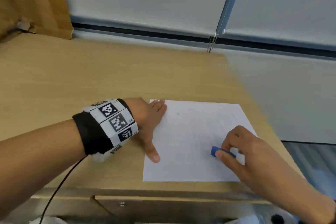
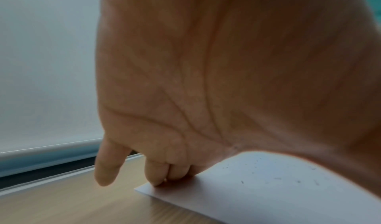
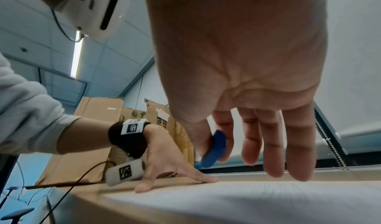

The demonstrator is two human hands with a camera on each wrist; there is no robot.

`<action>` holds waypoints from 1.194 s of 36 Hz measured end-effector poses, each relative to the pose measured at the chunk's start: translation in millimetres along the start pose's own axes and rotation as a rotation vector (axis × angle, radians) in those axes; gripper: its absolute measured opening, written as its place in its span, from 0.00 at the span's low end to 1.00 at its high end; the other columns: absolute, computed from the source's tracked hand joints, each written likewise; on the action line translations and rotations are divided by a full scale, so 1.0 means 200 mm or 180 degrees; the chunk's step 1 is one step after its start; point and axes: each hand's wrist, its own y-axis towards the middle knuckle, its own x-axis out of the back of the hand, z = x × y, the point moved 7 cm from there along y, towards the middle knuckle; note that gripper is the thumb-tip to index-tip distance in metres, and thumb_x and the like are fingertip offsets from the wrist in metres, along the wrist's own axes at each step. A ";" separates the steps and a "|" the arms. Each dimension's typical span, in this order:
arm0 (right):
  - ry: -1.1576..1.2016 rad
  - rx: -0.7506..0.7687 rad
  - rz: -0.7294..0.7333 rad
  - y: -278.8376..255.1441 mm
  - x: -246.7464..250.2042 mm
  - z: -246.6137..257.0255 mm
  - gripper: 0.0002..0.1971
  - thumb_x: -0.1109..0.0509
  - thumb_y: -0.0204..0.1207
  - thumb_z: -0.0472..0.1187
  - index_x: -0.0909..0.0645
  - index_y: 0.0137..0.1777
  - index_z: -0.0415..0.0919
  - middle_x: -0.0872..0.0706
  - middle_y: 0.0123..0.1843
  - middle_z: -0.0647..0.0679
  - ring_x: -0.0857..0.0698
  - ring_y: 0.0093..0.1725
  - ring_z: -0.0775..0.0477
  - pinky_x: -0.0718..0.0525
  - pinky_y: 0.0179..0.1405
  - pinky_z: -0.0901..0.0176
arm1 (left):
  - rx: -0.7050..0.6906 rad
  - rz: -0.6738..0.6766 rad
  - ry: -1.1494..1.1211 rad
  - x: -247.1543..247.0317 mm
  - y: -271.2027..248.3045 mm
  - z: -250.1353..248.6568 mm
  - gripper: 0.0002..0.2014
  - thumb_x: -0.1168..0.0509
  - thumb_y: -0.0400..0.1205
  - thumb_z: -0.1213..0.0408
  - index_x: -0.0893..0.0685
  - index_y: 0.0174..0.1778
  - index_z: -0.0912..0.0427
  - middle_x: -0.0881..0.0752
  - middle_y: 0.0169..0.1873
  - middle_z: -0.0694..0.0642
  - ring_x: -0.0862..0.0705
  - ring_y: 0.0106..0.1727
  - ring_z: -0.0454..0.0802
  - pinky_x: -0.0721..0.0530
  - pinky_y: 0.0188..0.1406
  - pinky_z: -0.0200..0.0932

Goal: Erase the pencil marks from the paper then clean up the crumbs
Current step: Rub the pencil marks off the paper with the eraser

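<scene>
On paper (image 1: 190,143), right hand (image 1: 241,152) pinching eraser (image 1: 215,151)

The wristband (image 1: 116,122) on the left forearm carries square black-and-white coded markers; beside one marker small characters read "L4" (image 1: 130,120), and further small characters beside the neighbouring markers are too blurred to read. The cardboard boxes (image 3: 132,112) behind the worktop, seen from the right wrist, bear printed characters and round symbols, none legible. The paper (image 1: 190,142) shows only faint pencil strokes, with no readable writing.
</scene>
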 end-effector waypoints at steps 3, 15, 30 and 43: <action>-0.0028 -0.0049 0.0088 -0.03 -0.07 -0.01 0.12 0.47 0.76 0.64 0.29 0.43 0.59 0.28 0.60 0.70 0.21 0.54 0.60 0.26 0.50 0.70 | -0.0077 -0.0039 0.0039 0.02 0.02 -0.04 0.75 0.28 0.61 0.25 0.75 0.82 0.60 0.73 0.83 0.52 0.64 0.85 0.48 0.55 0.84 0.58; 0.0608 -0.0226 -0.0400 -0.12 -0.15 -0.10 0.19 0.51 0.72 0.71 0.30 0.58 0.68 0.24 0.54 0.75 0.22 0.61 0.65 0.29 0.56 0.76 | -0.0802 -0.0653 0.0257 0.01 -0.05 -0.08 0.61 0.44 0.72 0.23 0.74 0.82 0.57 0.74 0.81 0.51 0.67 0.84 0.44 0.66 0.83 0.48; 0.0809 -0.0528 -0.0353 -0.16 -0.18 -0.15 0.34 0.60 0.61 0.83 0.37 0.67 0.75 0.29 0.69 0.72 0.25 0.65 0.67 0.32 0.66 0.73 | -0.1528 -0.0672 0.0646 -0.22 -0.25 -0.29 0.47 0.67 0.79 0.28 0.83 0.76 0.58 0.85 0.75 0.55 0.84 0.76 0.45 0.70 0.81 0.57; 0.0792 -0.0669 -0.0312 -0.18 -0.16 -0.20 0.25 0.54 0.68 0.77 0.38 0.65 0.75 0.22 0.65 0.66 0.22 0.64 0.63 0.33 0.60 0.79 | -0.2387 -0.1000 0.0804 -0.18 -0.25 -0.52 0.44 0.68 0.80 0.31 0.73 0.83 0.57 0.75 0.81 0.55 0.77 0.81 0.45 0.71 0.80 0.56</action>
